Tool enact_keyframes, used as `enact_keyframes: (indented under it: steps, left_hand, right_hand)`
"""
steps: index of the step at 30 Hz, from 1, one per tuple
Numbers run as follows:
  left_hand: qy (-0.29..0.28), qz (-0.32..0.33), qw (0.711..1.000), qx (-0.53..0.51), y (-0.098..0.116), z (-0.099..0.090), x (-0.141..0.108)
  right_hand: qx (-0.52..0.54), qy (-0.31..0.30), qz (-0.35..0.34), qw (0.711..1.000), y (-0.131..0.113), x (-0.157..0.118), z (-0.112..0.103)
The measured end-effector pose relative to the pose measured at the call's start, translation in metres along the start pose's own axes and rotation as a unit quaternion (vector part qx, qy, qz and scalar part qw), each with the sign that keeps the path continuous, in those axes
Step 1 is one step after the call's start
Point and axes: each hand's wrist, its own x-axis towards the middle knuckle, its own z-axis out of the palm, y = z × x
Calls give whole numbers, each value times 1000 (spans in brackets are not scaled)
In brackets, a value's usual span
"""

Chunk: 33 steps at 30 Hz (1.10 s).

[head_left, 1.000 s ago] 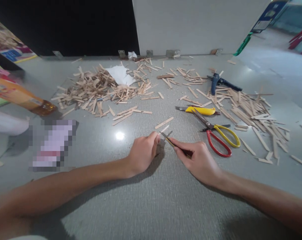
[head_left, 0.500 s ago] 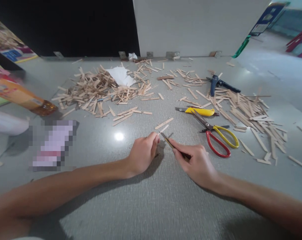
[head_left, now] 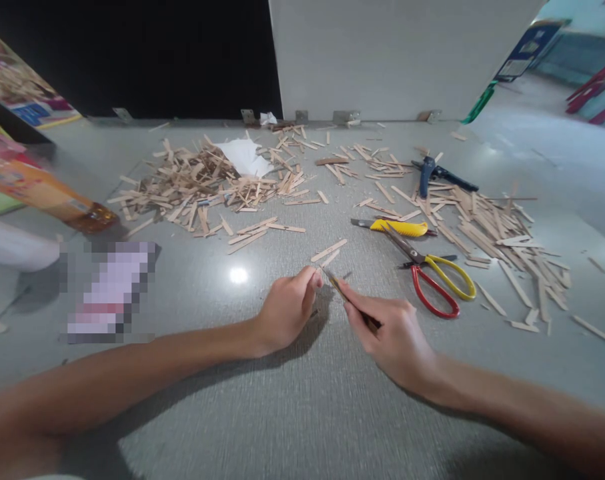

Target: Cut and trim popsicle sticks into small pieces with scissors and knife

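Note:
My left hand (head_left: 288,312) is closed in a pinch at the centre, with a small pale piece showing at its fingertips. My right hand (head_left: 389,327) grips a slim knife (head_left: 338,285), its tip pointing up and left to my left fingertips. Just beyond them lie short wooden sticks (head_left: 329,250). To the right, scissors (head_left: 417,257) with one red and one yellow handle lie open beside a yellow cutter (head_left: 405,228).
A pile of sticks (head_left: 182,180) with white paper (head_left: 245,157) lies back left. More sticks (head_left: 497,227) and a dark blue clamp-like tool (head_left: 429,175) lie right. At left are a bottle (head_left: 89,217) and a blurred-out flat object (head_left: 113,287).
The view has shifted slightly. A pale stick at my left fingertips now shows lying just beyond them, and the knife tip stays close to those fingers.

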Motion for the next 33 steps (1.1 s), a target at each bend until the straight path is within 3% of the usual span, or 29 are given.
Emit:
enact_keyframes:
  steps: [3, 6, 11, 16, 23, 29, 33]
  left_hand:
    - [-19, -23, 998, -63, 4, -3, 6]
    - [-49, -44, 991, -112, 7, -8, 11]
    - [-45, -35, 992, -114, 8, -9, 11]
    - [-23, -49, 993, -109, 7, -7, 11]
    - [-34, -62, 983, -170, 6, -9, 10]
    - [-5, -70, 988, -136, 5, -6, 12]
    - [13, -74, 985, -159, 3, -6, 14]
  right_hand:
    - [-96, 32, -99, 990, 4, -5, 5]
    - [-140, 41, -124, 981, 8, -5, 8]
    - [1, 36, -35, 999, 2, 0, 6]
    - [108, -13, 55, 993, -8, 5, 2]
    - [110, -3, -14, 994, -3, 4, 4]
    - [191, -54, 75, 977, -8, 3, 2]
    - [159, -4, 2, 987, -6, -2, 1]
